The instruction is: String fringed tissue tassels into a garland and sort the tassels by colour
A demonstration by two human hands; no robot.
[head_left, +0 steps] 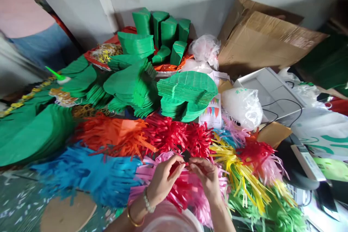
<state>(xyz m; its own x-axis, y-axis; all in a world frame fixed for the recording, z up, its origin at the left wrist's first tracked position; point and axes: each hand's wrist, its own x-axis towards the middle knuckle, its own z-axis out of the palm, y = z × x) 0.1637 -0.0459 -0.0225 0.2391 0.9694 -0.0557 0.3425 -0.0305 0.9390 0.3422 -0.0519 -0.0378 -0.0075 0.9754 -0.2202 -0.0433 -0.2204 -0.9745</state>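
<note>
Close together at the lower middle, my left hand [164, 179] and my right hand [208, 181] are both closed, fingertips pinching the top of a red tassel [181, 190]. Its fringed strips hang between my wrists. The exact grip is partly hidden by my fingers. Beneath lie pink tassels [199, 206]. Just beyond my fingertips is a pile of red fringed tassels [167, 130]. To the left are blue tassels [92, 172] and orange tassels [116, 132]; yellow tassels [233, 159] and green tassels [274, 206] lie to the right.
Stacks of green cut sheets [187, 83] fill the back and left. A cardboard box [261, 40] stands at the back right, near a white tray [269, 90] and a clear plastic bag [241, 107]. A round brown board [67, 213] lies lower left. Another person [27, 14] stands at upper left.
</note>
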